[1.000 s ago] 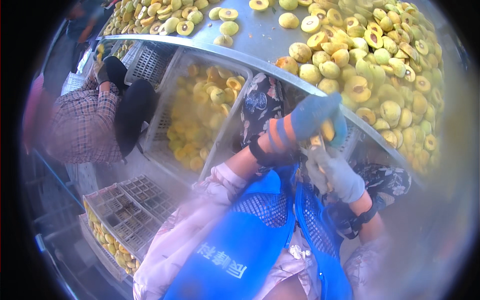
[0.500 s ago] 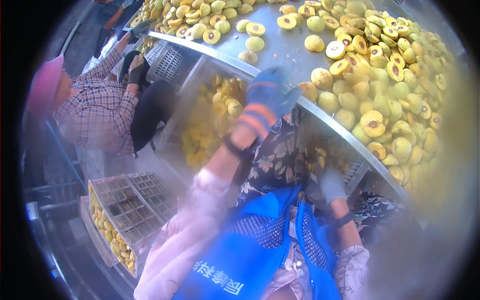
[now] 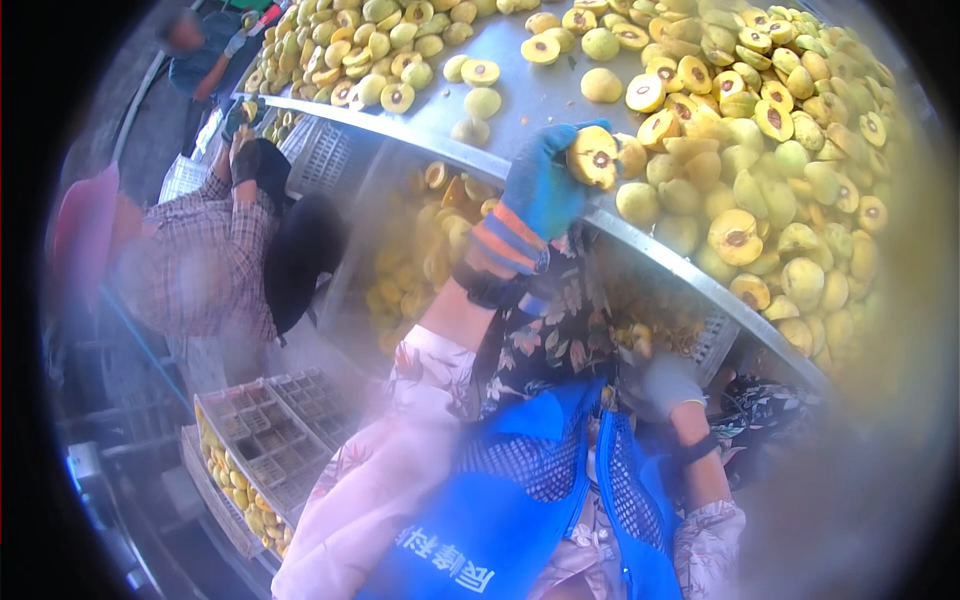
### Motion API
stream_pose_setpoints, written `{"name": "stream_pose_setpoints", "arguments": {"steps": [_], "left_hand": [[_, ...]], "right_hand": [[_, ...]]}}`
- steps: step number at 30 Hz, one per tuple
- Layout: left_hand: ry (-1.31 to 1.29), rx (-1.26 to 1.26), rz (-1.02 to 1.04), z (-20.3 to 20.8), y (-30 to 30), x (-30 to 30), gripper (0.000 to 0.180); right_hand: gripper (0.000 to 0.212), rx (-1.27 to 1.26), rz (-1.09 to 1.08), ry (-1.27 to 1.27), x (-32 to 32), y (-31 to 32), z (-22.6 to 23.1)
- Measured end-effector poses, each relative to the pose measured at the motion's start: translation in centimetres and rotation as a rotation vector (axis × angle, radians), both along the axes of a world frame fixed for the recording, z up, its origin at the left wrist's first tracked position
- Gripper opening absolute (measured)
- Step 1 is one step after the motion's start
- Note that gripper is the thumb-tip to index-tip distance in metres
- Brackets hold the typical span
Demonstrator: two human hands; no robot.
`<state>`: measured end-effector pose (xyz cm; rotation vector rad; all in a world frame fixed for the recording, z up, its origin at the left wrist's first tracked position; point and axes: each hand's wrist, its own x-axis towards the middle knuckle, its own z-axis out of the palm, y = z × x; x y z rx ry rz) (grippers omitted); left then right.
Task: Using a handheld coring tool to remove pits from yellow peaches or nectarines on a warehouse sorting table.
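Note:
My left hand (image 3: pixel 545 185), in a blue work glove with orange bands, is closed on a halved yellow peach (image 3: pixel 593 158) at the metal table's near edge. The cut face with its brown pit is turned toward me. In a pale glove, my right hand (image 3: pixel 668 386) is low by my lap, beside a crate (image 3: pixel 716 345) under the table edge. Its fingers are blurred, and I cannot see whether they hold anything. Yellow pieces (image 3: pixel 645 335) lie just beyond it. A large heap of peach halves (image 3: pixel 775 180) spreads over the table's right side.
The metal table's rim (image 3: pixel 680 262) curves in front of me. A bin of peach pieces (image 3: pixel 425 235) stands below it, left of my left arm. Stacked crates (image 3: pixel 275 420) hold more fruit. A co-worker in a checked shirt (image 3: pixel 200 260) sits at the left, another person (image 3: pixel 200 65) farther back.
My left hand was blurred at the table edge and now has a peach half raised in it. The view has shifted slightly. The seated co-worker's hands have come together.

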<state>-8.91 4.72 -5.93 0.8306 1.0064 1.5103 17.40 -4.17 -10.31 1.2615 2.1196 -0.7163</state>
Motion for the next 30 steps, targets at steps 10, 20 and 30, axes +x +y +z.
{"name": "stream_pose_setpoints", "arguments": {"steps": [10, 20, 30], "left_hand": [[0.123, 0.219, 0.272, 2.1, -5.6, 6.5, 0.04], [0.661, 0.194, 0.349, 3.2, -7.6, 8.8, 0.036], [-0.326, -0.119, 0.357, 2.6, -8.0, 11.3, 0.047]], "right_hand": [[0.037, 0.398, -0.142, 0.487, -0.7, -0.3, 0.9], [0.032, 0.532, -0.393, 0.756, -5.6, 0.0, 7.1], [0.034, 0.054, -0.686, 1.045, -5.1, -0.6, 6.9]]}}
